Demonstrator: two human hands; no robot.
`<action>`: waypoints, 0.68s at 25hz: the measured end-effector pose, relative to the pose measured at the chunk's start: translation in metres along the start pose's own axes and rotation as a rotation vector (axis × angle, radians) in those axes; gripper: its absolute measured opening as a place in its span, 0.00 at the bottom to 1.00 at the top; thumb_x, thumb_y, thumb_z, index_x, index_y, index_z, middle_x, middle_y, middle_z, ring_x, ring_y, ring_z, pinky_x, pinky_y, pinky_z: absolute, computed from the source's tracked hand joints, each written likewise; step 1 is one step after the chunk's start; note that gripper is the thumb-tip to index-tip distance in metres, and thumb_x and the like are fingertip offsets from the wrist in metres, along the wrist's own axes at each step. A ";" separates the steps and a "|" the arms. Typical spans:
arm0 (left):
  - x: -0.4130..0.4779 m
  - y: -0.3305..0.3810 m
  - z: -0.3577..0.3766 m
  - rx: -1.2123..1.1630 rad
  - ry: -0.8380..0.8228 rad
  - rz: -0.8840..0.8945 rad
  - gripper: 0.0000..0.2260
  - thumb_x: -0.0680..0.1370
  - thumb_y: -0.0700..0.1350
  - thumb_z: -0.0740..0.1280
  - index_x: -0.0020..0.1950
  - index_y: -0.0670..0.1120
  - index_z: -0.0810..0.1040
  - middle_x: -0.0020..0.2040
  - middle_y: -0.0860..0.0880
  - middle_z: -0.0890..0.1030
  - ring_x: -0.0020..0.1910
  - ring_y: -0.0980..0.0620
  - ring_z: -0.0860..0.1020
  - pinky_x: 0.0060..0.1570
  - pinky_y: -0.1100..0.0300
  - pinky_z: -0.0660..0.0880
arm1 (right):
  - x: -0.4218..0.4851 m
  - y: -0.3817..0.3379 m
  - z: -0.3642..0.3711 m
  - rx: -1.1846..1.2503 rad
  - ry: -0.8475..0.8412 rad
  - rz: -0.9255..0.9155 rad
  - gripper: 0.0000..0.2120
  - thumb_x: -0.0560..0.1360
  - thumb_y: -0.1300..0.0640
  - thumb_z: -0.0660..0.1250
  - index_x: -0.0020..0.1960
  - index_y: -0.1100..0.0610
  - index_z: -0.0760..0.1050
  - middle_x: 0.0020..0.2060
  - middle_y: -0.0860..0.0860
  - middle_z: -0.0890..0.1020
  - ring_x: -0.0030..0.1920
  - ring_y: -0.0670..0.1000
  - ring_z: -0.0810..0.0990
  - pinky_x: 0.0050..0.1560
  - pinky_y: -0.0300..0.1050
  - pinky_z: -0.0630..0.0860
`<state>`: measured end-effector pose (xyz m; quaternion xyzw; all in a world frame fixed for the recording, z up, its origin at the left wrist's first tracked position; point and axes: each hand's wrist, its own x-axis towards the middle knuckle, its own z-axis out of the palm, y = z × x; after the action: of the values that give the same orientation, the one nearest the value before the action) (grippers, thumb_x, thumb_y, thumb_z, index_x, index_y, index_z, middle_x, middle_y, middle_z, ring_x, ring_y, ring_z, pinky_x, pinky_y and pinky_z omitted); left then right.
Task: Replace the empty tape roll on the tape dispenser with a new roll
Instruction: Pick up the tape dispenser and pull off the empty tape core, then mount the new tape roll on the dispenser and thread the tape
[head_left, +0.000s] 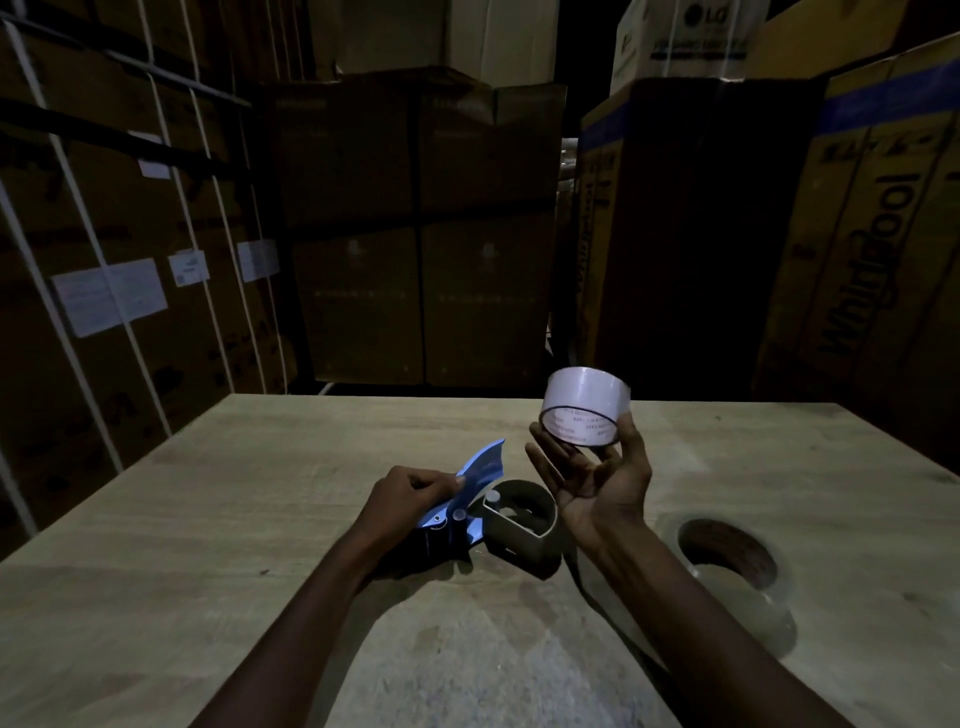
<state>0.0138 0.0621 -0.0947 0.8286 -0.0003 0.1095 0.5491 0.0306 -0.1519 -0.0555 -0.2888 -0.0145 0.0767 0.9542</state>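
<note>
White empty core (586, 406) is pinched in the raised right hand (597, 475); left hand (410, 493) grips the blue dispenser (470, 499) on the wooden table (208, 519). Advise discarding it, then seating the new roll (735, 566), lying right, squarely on the hub.

Pale wooden table (208, 519), stacked cardboard boxes (426, 234) behind, white-strapped cartons (130, 260) at left.

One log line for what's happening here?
left hand: steadies dispenser | right hand: holds empty core raised | new roll: on table
</note>
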 end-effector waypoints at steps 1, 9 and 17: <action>0.001 -0.001 0.000 0.001 -0.004 0.007 0.06 0.74 0.50 0.71 0.40 0.54 0.87 0.42 0.53 0.87 0.44 0.58 0.82 0.43 0.63 0.73 | 0.000 0.000 0.000 0.012 0.017 -0.003 0.27 0.72 0.42 0.63 0.62 0.61 0.71 0.54 0.68 0.80 0.53 0.64 0.81 0.48 0.55 0.82; 0.001 -0.003 -0.001 -0.018 -0.014 -0.006 0.06 0.74 0.50 0.71 0.42 0.52 0.87 0.44 0.51 0.87 0.47 0.55 0.83 0.48 0.60 0.74 | 0.002 0.001 -0.002 -0.055 0.064 -0.026 0.26 0.71 0.40 0.63 0.57 0.62 0.73 0.47 0.65 0.83 0.49 0.62 0.83 0.48 0.53 0.82; -0.002 0.001 0.002 -0.023 -0.098 -0.018 0.09 0.74 0.51 0.69 0.41 0.49 0.87 0.43 0.49 0.87 0.47 0.55 0.83 0.51 0.54 0.75 | 0.022 -0.017 0.004 -0.866 0.233 -0.465 0.30 0.68 0.58 0.72 0.67 0.47 0.65 0.66 0.58 0.70 0.62 0.60 0.72 0.55 0.61 0.78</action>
<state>0.0123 0.0602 -0.0949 0.8264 -0.0208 0.0638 0.5590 0.0548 -0.1601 -0.0437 -0.6539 -0.0025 -0.1834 0.7340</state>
